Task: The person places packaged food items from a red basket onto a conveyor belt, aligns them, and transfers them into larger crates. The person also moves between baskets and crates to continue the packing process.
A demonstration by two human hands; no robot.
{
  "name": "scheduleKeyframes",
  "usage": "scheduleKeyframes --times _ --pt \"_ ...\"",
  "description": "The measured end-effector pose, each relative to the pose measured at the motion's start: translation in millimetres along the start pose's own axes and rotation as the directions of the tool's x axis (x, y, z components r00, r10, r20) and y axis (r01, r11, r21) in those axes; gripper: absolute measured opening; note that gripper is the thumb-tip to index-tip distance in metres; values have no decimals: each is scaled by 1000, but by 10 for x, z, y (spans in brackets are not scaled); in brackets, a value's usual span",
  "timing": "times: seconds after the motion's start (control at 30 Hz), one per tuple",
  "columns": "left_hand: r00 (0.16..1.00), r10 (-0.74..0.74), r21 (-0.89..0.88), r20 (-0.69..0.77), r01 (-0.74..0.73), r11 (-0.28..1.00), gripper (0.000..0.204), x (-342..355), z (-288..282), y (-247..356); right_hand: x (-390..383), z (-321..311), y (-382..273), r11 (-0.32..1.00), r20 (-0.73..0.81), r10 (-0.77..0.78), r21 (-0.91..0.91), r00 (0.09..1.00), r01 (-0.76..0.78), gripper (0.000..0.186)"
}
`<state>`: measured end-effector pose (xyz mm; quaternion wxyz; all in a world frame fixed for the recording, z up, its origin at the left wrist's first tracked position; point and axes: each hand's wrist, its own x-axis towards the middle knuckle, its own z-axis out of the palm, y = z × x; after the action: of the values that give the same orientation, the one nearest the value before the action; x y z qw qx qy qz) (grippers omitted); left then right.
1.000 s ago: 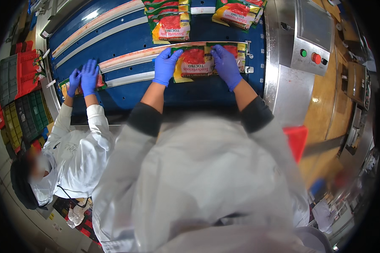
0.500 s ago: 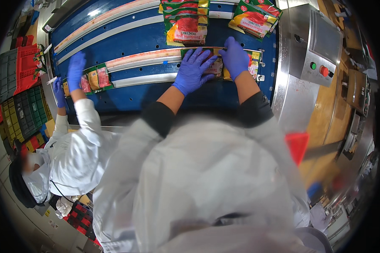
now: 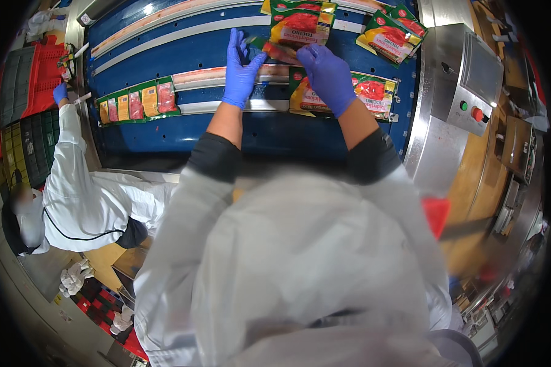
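My right hand (image 3: 327, 76), in a blue glove, pinches the end of a green-and-red food pouch (image 3: 277, 51), raised and tilted over the upper part of the blue belt (image 3: 220, 142). Just left of it, my left hand (image 3: 242, 70) has its fingers stretched up and apart beside the pouch's far end; whether it touches cannot be told. Under and right of my right hand, pouches (image 3: 372, 103) lie along a metal strip. Stacked pouches (image 3: 297, 24) are at the top middle, another pile (image 3: 390, 40) at the top right.
A steel control panel (image 3: 471, 85) with green and red buttons borders the belt at right. Several small packs (image 3: 134, 103) lie on the belt's left. A co-worker in white (image 3: 73, 202) stands at left, a gloved hand (image 3: 60, 93) by red and dark crates (image 3: 40, 67). A red bin (image 3: 434, 214) is low right.
My hands have moved up from the pouches on the near strip, a pouch now lifted in the right one. The co-worker's arm has moved left off the belt toward the crates.
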<state>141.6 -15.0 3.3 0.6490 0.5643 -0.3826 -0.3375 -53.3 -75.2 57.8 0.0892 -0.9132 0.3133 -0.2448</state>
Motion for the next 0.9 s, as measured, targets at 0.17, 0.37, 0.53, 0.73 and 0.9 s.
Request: scheduleKeyframes --times 0.17,0.37,0.53,0.73,0.9 --pt "974 -192 39 122 189 981 17 -148 -515 86 -261 216 -165 884 -112 212 445 971 -141 20" --pt "985 -172 581 -34 159 798 16 -350 -592 -244 -377 756 -158 783 258 527 224 810 -580 18" --pt "988 154 904 14 -78 420 20 -255 -468 -140 -243 784 -163 825 326 536 -3 779 -566 19" --pt "809 137 705 571 -570 423 39 -323 -274 -40 -3 608 129 744 102 649 120 754 -657 39" --pt "735 16 696 678 -649 307 51 -352 -303 -108 268 555 813 703 -148 705 274 694 -656 30"
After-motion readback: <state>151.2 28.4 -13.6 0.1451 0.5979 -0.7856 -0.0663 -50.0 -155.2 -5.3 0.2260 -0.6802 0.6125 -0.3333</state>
